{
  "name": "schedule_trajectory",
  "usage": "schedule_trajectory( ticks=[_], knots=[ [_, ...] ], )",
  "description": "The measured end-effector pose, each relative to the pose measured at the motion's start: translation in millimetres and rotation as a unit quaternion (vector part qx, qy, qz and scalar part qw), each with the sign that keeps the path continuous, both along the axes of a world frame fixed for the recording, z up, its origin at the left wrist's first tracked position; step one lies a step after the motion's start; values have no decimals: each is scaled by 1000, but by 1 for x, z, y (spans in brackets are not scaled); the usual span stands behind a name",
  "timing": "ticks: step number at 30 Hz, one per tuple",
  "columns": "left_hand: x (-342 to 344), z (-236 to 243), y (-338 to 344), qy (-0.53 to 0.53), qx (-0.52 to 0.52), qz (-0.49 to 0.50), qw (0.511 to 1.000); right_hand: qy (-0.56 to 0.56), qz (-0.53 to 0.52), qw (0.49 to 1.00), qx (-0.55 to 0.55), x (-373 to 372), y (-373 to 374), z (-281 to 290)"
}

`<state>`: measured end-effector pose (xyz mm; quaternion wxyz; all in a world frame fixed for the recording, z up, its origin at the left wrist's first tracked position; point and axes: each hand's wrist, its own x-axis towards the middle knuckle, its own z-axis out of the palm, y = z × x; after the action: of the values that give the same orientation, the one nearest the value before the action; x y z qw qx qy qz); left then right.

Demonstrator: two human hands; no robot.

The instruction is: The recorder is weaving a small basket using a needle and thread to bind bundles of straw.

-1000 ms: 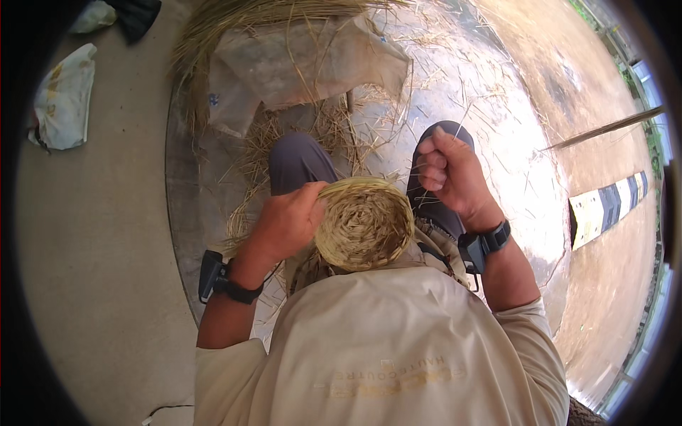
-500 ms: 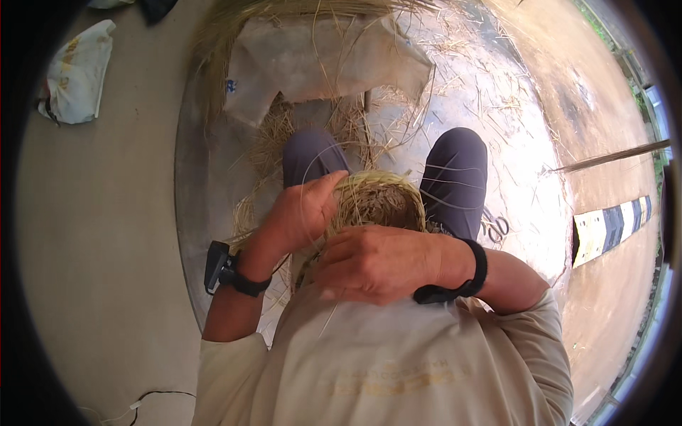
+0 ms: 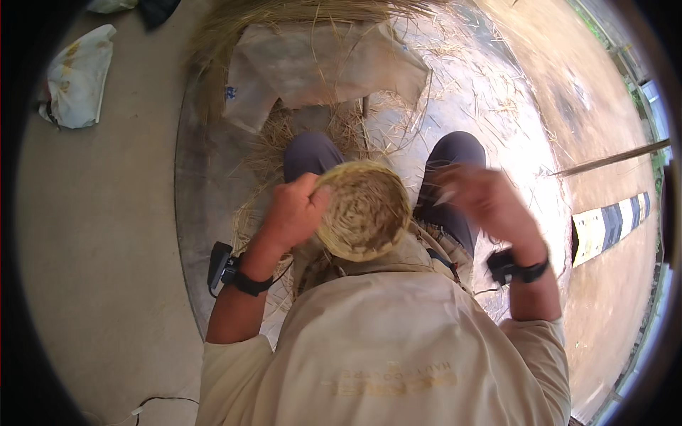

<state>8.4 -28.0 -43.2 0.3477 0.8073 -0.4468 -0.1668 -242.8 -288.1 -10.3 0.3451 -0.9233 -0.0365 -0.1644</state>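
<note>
A round woven straw basket (image 3: pixel 362 209) sits over my lap, its open side facing up so the coiled inside shows. My left hand (image 3: pixel 295 209) is closed on the basket's left rim, with the thumb over the edge. To the right of the basket, apart from it, my right hand (image 3: pixel 486 202) is raised over my right knee and blurred by motion. Its fingers look pinched together, and a small pale sliver (image 3: pixel 444 198) shows at the fingertips. What that sliver is, I cannot make out.
Loose straw (image 3: pixel 284 135) litters the sheet (image 3: pixel 526 213) under me. Ahead lie a pale sack (image 3: pixel 320 64) and a bundle of long straw (image 3: pixel 298 11). A white bag (image 3: pixel 82 74) rests at the far left. A striped barrier (image 3: pixel 614 224) stands at the right.
My right hand has moved from the basket's near side out to the right. The basket has turned upward, showing its inside, and my left hand has shifted slightly left and nearer with it.
</note>
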Motion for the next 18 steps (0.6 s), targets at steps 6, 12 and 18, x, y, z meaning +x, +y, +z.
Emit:
schedule_trajectory(
  ticks=[6,12,18],
  knots=[
    [82,15,40,-168,35,150,974,127,-573,809,6,-180,-155,16],
    [96,34,40,-215,33,177,960,54,-546,835,44,-186,-102,25],
    [8,41,-6,-93,-14,49,994,29,-66,997,23,6,77,9]
  ],
)
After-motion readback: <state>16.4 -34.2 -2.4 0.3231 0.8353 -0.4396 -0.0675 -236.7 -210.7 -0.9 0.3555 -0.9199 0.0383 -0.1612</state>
